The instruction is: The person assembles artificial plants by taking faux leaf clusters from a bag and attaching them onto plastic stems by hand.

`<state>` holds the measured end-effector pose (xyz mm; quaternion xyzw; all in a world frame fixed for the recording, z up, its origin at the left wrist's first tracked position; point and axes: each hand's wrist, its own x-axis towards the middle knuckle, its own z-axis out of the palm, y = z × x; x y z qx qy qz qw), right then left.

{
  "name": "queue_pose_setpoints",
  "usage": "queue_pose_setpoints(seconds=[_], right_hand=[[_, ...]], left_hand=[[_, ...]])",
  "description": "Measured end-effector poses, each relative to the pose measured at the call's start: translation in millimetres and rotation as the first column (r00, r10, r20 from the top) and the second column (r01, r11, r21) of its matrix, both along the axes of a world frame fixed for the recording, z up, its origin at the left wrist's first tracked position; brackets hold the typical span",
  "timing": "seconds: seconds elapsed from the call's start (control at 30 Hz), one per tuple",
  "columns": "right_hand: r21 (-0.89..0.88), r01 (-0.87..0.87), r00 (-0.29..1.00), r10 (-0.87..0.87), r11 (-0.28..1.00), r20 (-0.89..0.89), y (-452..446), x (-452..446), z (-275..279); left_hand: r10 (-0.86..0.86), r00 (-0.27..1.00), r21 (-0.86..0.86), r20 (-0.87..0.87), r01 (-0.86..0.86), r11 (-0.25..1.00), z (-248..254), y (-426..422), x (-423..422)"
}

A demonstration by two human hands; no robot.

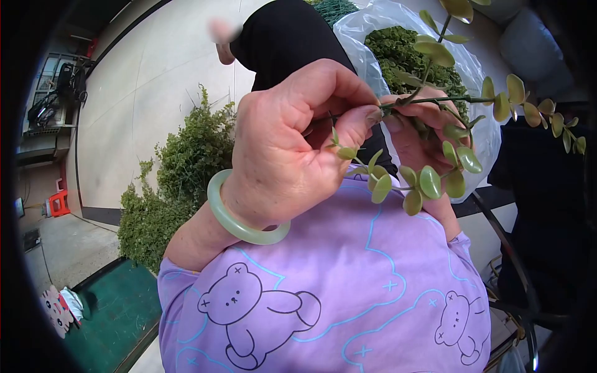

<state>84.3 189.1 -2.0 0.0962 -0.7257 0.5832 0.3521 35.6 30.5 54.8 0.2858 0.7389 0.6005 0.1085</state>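
Note:
My left hand [298, 137], with a pale green bangle [249, 233] on its wrist, pinches the stem of a leafy sprig [430, 181] between thumb and index finger. Its fingertips meet those of my right hand [416, 137] at the stem joint. My right hand is closed round the stem from the other side, partly hidden behind leaves. Branches with round green and reddish-edged leaves spread to the right, over and under both hands.
A clear plastic bag [485, 93] of small-leaved greenery [398, 53] stands ahead. More greenery [193, 149] is piled at left, by a green surface [112, 317]. A red stool [59, 202] is far left. Black trousers [286, 37] cover a leg.

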Motion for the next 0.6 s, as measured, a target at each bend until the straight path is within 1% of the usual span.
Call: queue_pose_setpoints(seconds=[0.07,0.13,0.17,0.27,0.37,0.57,0.6], right_hand=[[-0.066,-0.074,0.997,0.075,0.995,0.020,1.3,-0.5,4.7],[0.033,-0.044,0.998,0.042,0.998,0.055,4.1,0.5,10.1],[0.082,-0.030,0.997,0.024,0.996,0.071,4.9,1.1,11.3],[0.114,0.041,0.998,-0.034,0.993,-0.058,3.4,-3.9,6.9],[0.049,0.060,0.998,-0.060,0.997,-0.008,0.7,-0.5,6.9],[-0.008,0.029,0.999,-0.029,1.000,0.017,0.5,0.1,3.4],[0.043,0.026,1.000,-0.026,0.999,0.009,1.6,0.3,4.3]], left_hand=[[0.005,1.000,0.015,-0.007,-0.005,1.000,0.2,0.0,0.5],[0.012,1.000,0.035,-0.011,-0.012,0.999,3.4,0.4,0.1],[0.009,0.999,0.009,-0.039,-0.009,1.000,3.8,0.0,-0.4],[-0.003,0.996,-0.055,-0.092,-0.002,0.998,4.2,-1.0,-0.9],[-0.010,0.996,-0.071,-0.091,0.004,0.997,3.7,-0.7,-0.6],[0.000,0.998,-0.060,-0.068,-0.004,0.998,1.3,-0.9,-0.2],[0.001,0.998,-0.054,-0.059,-0.004,0.999,0.7,-0.9,0.0]])
